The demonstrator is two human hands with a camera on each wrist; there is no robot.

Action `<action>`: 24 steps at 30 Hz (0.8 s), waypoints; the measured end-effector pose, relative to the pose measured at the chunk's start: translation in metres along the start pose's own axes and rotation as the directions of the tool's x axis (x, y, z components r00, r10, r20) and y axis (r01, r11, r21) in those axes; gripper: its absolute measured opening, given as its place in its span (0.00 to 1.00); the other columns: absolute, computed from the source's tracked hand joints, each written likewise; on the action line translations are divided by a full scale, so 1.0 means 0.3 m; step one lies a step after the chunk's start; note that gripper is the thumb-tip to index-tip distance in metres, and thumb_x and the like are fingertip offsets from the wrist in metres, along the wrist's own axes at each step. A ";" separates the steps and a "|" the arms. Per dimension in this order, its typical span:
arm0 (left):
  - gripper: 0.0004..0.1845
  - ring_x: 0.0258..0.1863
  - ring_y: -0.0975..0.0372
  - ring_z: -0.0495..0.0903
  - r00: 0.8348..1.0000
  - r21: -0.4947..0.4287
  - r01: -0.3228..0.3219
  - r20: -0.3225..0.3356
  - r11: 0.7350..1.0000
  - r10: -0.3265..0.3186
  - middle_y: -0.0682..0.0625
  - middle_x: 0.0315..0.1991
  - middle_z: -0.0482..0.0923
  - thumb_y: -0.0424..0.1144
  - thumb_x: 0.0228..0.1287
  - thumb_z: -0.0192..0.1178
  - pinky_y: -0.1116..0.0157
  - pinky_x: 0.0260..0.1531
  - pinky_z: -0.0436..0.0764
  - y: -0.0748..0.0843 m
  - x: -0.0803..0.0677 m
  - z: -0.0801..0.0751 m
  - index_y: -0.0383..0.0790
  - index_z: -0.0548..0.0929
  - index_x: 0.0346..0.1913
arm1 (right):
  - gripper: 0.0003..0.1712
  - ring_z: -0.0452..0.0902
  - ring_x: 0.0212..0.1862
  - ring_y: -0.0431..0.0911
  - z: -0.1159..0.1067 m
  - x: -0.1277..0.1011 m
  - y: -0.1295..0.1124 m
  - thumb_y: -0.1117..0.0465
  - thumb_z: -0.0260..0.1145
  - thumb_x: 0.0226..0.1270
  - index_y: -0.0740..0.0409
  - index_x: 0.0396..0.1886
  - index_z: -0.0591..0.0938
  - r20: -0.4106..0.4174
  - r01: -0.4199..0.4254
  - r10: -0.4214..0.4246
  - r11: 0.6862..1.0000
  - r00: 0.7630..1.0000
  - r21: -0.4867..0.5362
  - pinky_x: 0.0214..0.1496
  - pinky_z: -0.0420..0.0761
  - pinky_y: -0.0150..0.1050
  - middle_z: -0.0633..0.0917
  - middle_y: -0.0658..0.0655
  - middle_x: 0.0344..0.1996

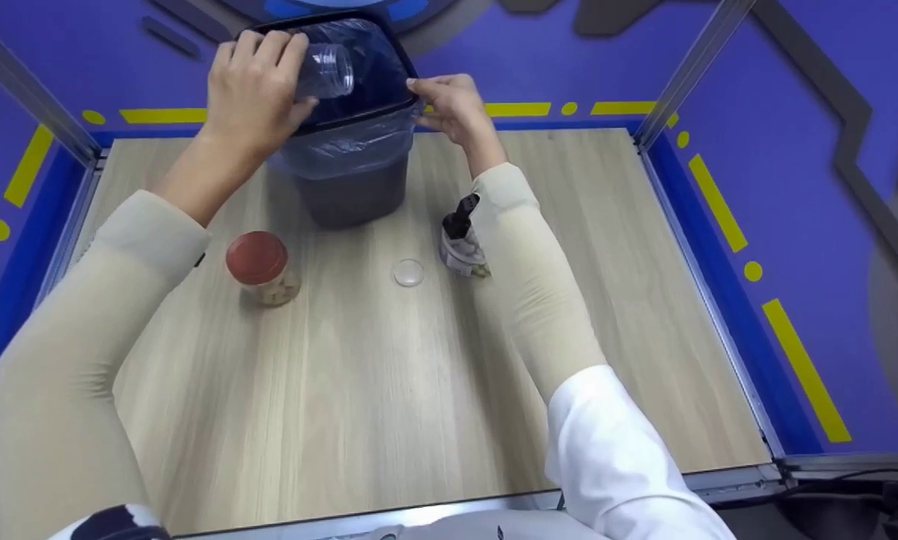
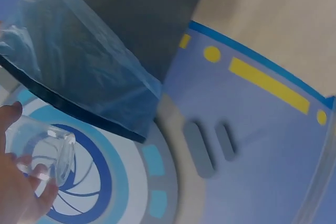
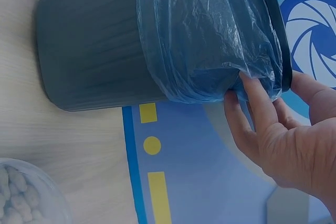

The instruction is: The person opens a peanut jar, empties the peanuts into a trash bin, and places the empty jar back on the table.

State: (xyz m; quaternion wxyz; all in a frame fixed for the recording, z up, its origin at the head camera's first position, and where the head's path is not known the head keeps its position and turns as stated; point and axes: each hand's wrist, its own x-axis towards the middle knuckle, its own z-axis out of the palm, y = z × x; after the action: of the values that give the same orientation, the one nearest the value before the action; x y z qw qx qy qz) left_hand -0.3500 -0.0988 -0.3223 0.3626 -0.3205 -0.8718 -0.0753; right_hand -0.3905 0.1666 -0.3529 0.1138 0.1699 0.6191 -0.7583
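Jar, apparently empty, gripped by left hand over bin.

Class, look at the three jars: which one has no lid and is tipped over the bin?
The clear empty jar gripped by the left hand, held on its side above the lined bin. The red-lidded jar and black-topped jar stand upright on the table.

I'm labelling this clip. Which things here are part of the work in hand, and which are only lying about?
In use:
- left hand, gripping the clear jar tipped over the bin
- right hand, touching the bin's rim
- grey bin with blue liner

Lying about:
- red-lidded jar
- small clear lid
- black-topped container
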 end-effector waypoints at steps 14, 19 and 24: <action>0.34 0.50 0.49 0.78 0.964 -0.417 0.244 0.006 0.876 -0.265 0.40 0.53 0.81 0.47 0.56 0.76 0.52 0.52 0.76 0.156 -0.068 -0.087 0.33 0.79 0.62 | 0.17 0.81 0.37 0.46 0.003 -0.006 0.027 0.62 0.68 0.71 0.69 0.54 0.83 0.040 0.124 -0.122 0.991 0.992 -0.052 0.47 0.87 0.40 0.79 0.56 0.39; 0.34 0.50 0.50 0.80 0.970 -0.511 0.194 -0.029 0.837 -0.242 0.39 0.51 0.82 0.45 0.54 0.78 0.55 0.54 0.77 0.214 -0.105 -0.058 0.30 0.79 0.60 | 0.20 0.83 0.44 0.46 -0.054 -0.008 0.099 0.54 0.64 0.75 0.63 0.57 0.83 0.028 0.347 -0.351 0.904 0.936 -0.251 0.50 0.86 0.40 0.83 0.57 0.45; 0.34 0.49 0.50 0.80 0.970 -0.589 0.178 -0.028 0.788 -0.240 0.38 0.49 0.82 0.44 0.53 0.79 0.56 0.54 0.78 0.257 -0.146 -0.023 0.28 0.79 0.59 | 0.20 0.82 0.52 0.43 -0.138 -0.036 0.143 0.53 0.59 0.79 0.58 0.61 0.82 0.050 0.521 -0.572 0.704 0.819 -0.483 0.55 0.82 0.36 0.86 0.56 0.52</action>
State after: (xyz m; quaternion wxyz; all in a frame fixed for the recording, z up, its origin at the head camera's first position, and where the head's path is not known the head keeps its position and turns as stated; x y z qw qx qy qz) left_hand -0.2754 -0.0631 -0.3549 0.2800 -0.3133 -0.8174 -0.3941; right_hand -0.3593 0.1975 -0.3945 -0.1104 -0.0155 0.8127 -0.5719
